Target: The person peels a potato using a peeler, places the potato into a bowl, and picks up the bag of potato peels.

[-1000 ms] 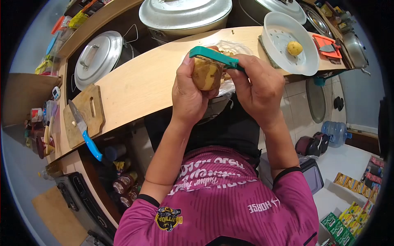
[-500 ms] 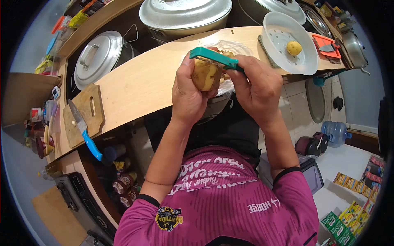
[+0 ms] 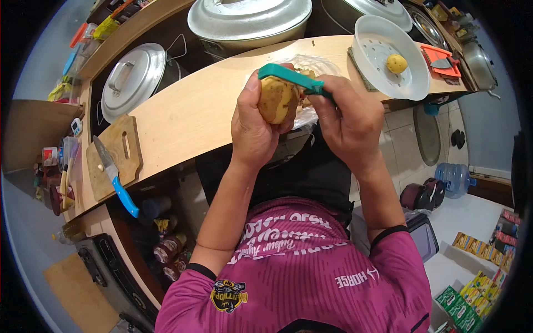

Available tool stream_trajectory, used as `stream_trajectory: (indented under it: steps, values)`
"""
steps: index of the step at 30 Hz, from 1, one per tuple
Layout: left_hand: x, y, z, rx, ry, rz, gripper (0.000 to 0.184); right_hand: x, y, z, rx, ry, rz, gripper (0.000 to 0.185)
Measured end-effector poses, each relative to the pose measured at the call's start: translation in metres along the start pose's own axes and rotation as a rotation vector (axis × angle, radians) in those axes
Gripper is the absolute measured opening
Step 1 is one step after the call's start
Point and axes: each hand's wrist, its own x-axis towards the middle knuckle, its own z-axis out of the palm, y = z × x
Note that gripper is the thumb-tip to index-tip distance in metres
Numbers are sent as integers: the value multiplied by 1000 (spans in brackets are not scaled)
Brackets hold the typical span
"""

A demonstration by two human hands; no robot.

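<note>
A partly peeled potato (image 3: 276, 102) with brown skin and yellow bare strips is held in my left hand (image 3: 254, 125), whose fingers wrap round it. My right hand (image 3: 352, 119) is closed on the handle of a green peeler (image 3: 288, 76), which lies across the top of the potato. Behind both hands, a clear plastic bag (image 3: 319, 65) with peelings is on the wooden counter (image 3: 189, 111), partly hidden. To the right stands a white perforated bowl (image 3: 369, 47) holding one peeled potato (image 3: 396, 64).
A blue-handled knife (image 3: 123, 197) rests on a wooden cutting board (image 3: 132, 130) at the left. Large lidded pots (image 3: 250, 19) line the back. An orange tool (image 3: 436, 55) lies right of the bowl. A gas stove (image 3: 111, 272) is at the lower left.
The potato has turned slightly in my left hand and shows more yellow flesh. Both hands stay in nearly the same place, with the peeler still at the potato's top.
</note>
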Motion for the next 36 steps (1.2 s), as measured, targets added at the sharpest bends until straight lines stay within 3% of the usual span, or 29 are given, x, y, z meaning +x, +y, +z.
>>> stream_trajectory:
  steps: [3,8,19,25,31,34,36]
  values:
    - [-2,-4,-1,-34,45,10,61,1,2,1,-43,11,-120,13]
    - [-2,-1,-6,-27,21,-17,62,2,3,3,-23,25,-82,13]
    - [0,3,-8,-13,-97,35,49,3,9,6,-19,66,-84,15]
    - [-1,7,-10,6,-121,5,61,2,20,5,-21,35,138,12]
    - [1,7,-17,-6,-156,8,61,6,19,3,78,110,94,15]
    - [-2,4,-15,-32,-28,-8,61,5,5,-1,47,77,-39,16]
    - [-1,3,-17,-45,-67,10,61,3,-1,-2,32,-28,-70,13]
